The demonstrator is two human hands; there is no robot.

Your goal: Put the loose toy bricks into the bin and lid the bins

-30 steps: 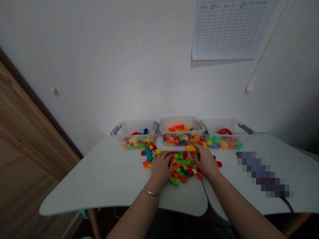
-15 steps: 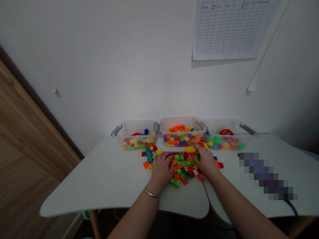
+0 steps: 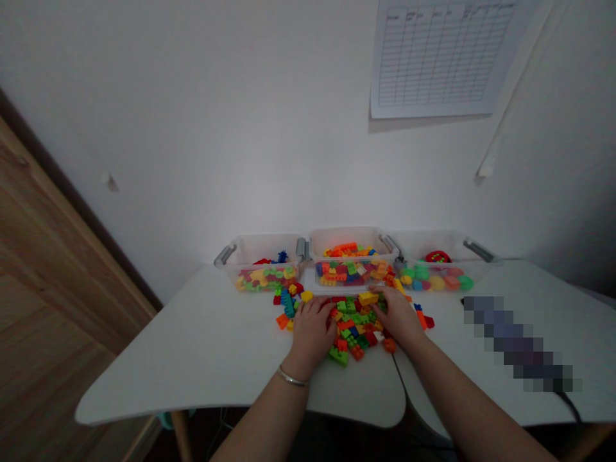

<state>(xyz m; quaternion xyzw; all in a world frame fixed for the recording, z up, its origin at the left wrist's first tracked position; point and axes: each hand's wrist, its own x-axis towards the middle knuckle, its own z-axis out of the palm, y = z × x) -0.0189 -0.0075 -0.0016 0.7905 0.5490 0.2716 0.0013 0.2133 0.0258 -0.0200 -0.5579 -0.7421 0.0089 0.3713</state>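
Head view: the left hand (image 3: 312,335) and right hand (image 3: 399,316) are laid on a loose pile of plastic building bricks (image 3: 353,328) on a white counter (image 3: 192,350), the fingers (image 3: 315,307) being lightly curled and spread, though whether any brick is gripped cannot be told. A yellow brick (image 3: 368,298) is seen touching the right hand's fingertips. Three clear plastic bins (image 3: 351,253) are ranged side by side just beyond the pile, holding mixed coloured pieces, and a metal bracelet (image 3: 292,377) is worn on the left wrist.
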